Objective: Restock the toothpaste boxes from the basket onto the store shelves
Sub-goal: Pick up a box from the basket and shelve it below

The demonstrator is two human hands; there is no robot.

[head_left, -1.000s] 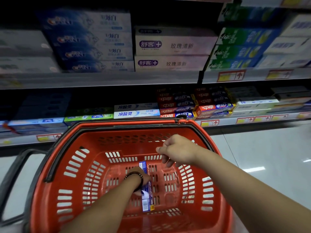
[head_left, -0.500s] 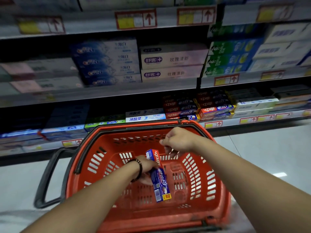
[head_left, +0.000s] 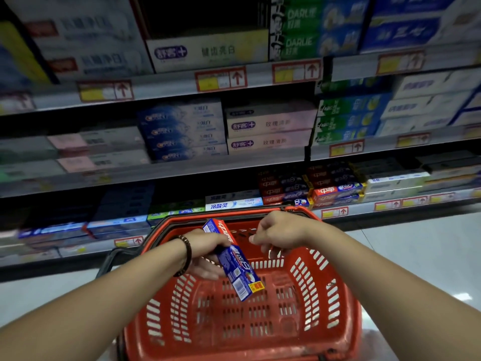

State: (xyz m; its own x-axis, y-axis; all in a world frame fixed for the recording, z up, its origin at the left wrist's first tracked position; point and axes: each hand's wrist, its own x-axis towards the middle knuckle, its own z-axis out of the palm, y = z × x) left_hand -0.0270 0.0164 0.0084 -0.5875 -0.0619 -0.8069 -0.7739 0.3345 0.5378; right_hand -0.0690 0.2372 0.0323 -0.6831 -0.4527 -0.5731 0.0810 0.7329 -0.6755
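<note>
My left hand grips a red and blue toothpaste box around its middle and holds it above the red plastic basket. The box is tilted, its red end pointing up towards the shelves. My right hand hovers over the basket's far rim with loosely curled fingers and holds nothing. The basket's floor shows no other boxes. Matching red and blue boxes are stacked on the lowest shelf just behind the basket.
Three shelf levels filled with toothpaste boxes rise in front of me; a dark gap sits above a white box on the top level. Price tags line the shelf edges. The basket's black handle hangs to the left. Pale floor tiles lie to the right.
My left hand has lifted the toothpaste box from the basket's floor to above its rim. The view has tilted upward, bringing a higher shelf level into sight.
</note>
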